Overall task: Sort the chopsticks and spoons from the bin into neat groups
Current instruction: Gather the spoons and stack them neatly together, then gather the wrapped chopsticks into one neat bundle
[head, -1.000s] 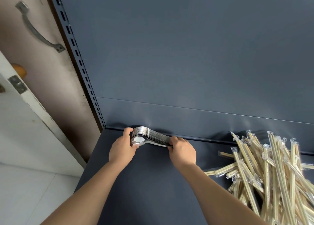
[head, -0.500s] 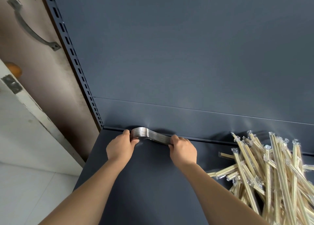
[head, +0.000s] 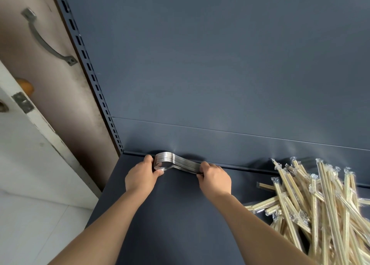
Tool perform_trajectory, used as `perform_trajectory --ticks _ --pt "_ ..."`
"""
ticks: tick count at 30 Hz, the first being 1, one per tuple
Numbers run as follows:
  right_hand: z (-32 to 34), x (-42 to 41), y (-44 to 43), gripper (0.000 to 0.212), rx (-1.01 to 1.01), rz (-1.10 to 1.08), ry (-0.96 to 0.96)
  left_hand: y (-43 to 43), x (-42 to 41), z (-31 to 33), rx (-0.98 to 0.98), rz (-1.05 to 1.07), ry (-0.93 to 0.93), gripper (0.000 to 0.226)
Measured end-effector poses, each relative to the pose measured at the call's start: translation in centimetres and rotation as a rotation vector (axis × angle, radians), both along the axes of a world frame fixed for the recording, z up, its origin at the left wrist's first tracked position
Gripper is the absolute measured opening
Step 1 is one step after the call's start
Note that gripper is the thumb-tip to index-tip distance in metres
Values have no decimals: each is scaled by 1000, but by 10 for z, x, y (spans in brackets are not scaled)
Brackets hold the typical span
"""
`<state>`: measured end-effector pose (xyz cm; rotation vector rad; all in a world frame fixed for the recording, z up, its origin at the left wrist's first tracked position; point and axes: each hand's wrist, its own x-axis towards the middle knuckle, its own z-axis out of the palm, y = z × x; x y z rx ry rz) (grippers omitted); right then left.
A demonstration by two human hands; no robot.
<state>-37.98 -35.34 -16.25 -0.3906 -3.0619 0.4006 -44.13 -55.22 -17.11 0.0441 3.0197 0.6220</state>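
At 12 o'clock on the shelf [head: 170, 214], hard by its back edge, the stack of spoons [head: 178, 162] lies nested with bowls toward 9 o'clock and handles toward 3 o'clock. The left grip [head: 141, 174] pinches the bowl end and the right grip [head: 215, 177] curls round the handle tips. Over the last second the stack has hardly travelled: half a second ago it was tipped on edge against the back panel [head: 220, 64], and now the front bowl's face shows again, so the hands seem to be squaring it rather than moving it. That suggests the spoon group is nearly settled. The wrapped chopsticks [head: 320, 204] at 3 to 4 o'clock remain a loose, crossed heap, well apart from the spoons, and look like the work left. No bin is in view. At 10 o'clock a slotted post [head: 90, 74] edges the rack; beyond it are a brown door with a metal handle [head: 48, 38] and a pale tiled floor [head: 30, 224].
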Motion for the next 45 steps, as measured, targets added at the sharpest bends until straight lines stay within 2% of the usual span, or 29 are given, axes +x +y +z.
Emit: perform_trajectory --ticks 12,18,23,28,33,40,45 --pt "4 10 3 19 32 24 -24 -1 10 3 -29 -29 82 58" --pt "7 22 6 29 153 44 -57 -1 18 2 -212 -159 310 61" --pt "14 42 11 28 237 51 -34 11 29 11 -238 -276 430 68" --pt "29 67 27 25 278 23 40 37 54 25 -285 -367 406 63" --pt "56 112 70 40 339 28 35 87 98 42 -323 -445 373 54" --pt "87 202 149 47 326 -48 71 178 188 53 -212 -517 317 48" --pt "84 248 203 51 270 -131 -8 240 238 58 -118 -596 292 40"
